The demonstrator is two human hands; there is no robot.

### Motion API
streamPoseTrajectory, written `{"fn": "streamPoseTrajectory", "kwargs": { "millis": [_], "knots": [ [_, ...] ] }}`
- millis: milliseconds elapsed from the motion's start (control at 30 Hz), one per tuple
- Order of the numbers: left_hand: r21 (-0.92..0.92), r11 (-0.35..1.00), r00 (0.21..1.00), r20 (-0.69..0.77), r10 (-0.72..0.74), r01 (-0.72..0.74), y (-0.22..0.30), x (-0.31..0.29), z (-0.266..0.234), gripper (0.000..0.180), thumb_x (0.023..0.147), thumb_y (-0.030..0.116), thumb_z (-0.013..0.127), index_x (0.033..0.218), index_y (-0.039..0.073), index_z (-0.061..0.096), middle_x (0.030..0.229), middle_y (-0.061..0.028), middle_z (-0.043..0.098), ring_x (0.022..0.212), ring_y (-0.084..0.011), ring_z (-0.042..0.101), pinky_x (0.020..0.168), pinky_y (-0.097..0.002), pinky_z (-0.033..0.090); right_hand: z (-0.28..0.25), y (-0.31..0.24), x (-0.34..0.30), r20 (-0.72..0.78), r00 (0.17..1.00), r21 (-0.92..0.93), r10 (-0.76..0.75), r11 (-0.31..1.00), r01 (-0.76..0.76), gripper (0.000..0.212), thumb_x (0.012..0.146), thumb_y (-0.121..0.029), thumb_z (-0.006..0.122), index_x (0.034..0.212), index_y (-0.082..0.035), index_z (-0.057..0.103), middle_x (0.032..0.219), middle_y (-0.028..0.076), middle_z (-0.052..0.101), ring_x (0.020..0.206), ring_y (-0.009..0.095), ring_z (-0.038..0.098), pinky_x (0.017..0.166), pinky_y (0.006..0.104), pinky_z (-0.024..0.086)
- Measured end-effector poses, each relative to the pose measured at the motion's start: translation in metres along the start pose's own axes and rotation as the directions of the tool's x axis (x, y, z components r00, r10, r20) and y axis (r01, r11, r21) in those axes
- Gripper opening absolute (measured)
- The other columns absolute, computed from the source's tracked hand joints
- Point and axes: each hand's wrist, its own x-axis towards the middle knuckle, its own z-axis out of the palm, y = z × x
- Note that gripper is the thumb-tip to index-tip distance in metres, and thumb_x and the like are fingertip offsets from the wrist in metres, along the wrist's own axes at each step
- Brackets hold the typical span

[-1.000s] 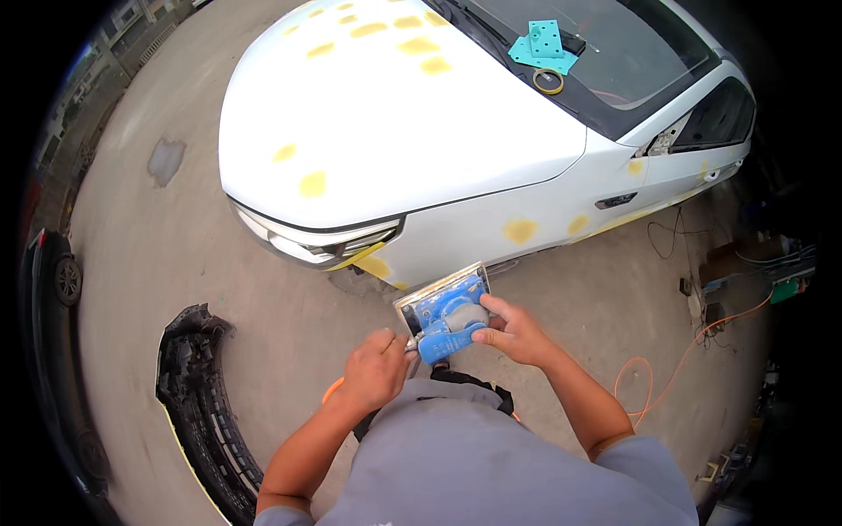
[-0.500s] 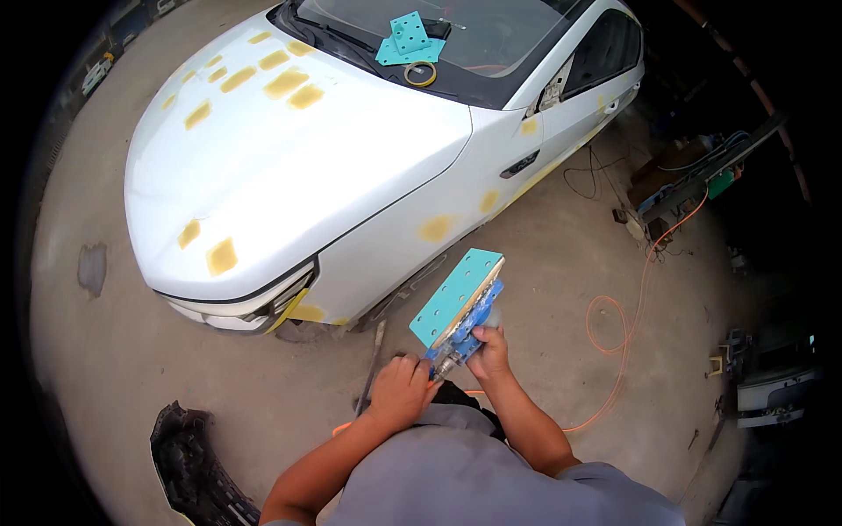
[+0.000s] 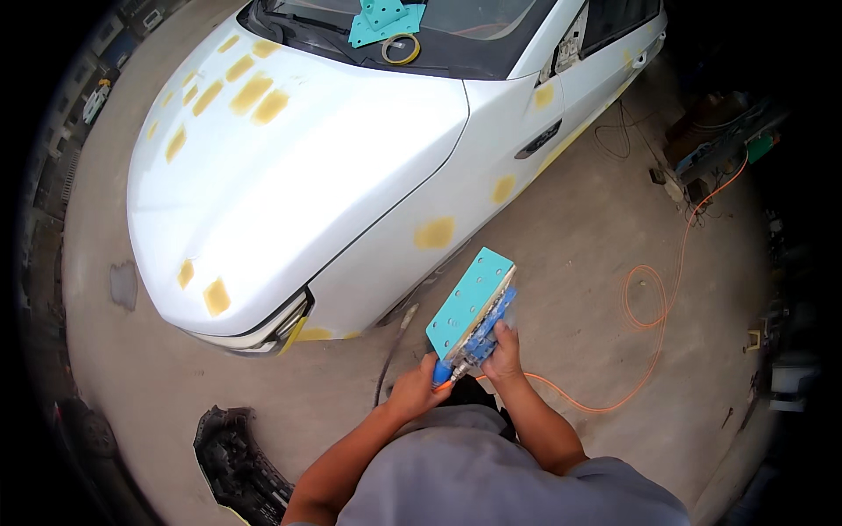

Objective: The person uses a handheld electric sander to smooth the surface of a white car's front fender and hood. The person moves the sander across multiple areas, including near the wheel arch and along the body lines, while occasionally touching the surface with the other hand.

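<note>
The blue rectangular hand-held sander with a teal perforated sanding sheet on its pad (image 3: 472,302) is held up in front of the person's chest, sheet face tilted up and to the left. The left hand (image 3: 419,390) is closed around the rear handle at the sander's near end, where the orange coiled air hose (image 3: 649,298) joins. The right hand (image 3: 502,352) is clamped on the sander's body, just right of the left hand. Beyond the sander stands the white car with yellow filler patches (image 3: 298,167). Left of the sander, on the concrete, lies a black detached bumper part (image 3: 237,460).
</note>
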Motion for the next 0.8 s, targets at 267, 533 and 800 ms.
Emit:
{"fn": "streamPoseTrajectory", "kwargs": {
  "millis": [267,533,800],
  "knots": [
    [0.364,0.913,0.971,-0.083,0.226,-0.182,-0.033,0.049,-0.056,0.013,0.085,0.011,0.077,0.093,0.005,0.068,0.096,-0.0133,0.068,0.098,-0.0366,0.066,0.083,-0.0482,0.055,-0.027,0.035,0.079,-0.063,0.88,-0.831,-0.472,0.512,0.215,0.098,0.081,-0.018,0.092,0.153,0.015,0.034,0.136,0.019,0.056,0.123,0.023,0.057,0.106,0.0368,0.048],
    [0.755,0.628,0.707,-0.342,0.619,-0.185,0.045,0.219,-0.219,0.035,0.09,0.004,0.073,0.123,-0.004,0.064,0.128,-0.0205,0.064,0.117,-0.0412,0.059,0.101,-0.049,0.049,-0.018,0.02,0.131,0.416,0.783,-0.876,-0.462,0.027,0.481,0.063,0.073,-0.014,0.091,0.119,0.0,0.05,0.107,0.02,0.056,0.093,0.041,0.061,0.079,0.0461,0.052],
    [0.828,0.547,0.756,-0.433,0.491,0.119,0.037,0.261,-0.21,0.055,0.101,0.025,0.067,0.148,-0.001,0.054,0.155,-0.0209,0.053,0.143,-0.0395,0.049,0.119,-0.0496,0.037,-0.033,0.029,0.138,0.462,0.78,-0.874,-0.422,-0.067,0.481,0.053,0.073,-0.019,0.09,0.11,-0.006,0.053,0.098,0.018,0.054,0.08,0.041,0.06,0.064,0.0501,0.05]
  ]
}}
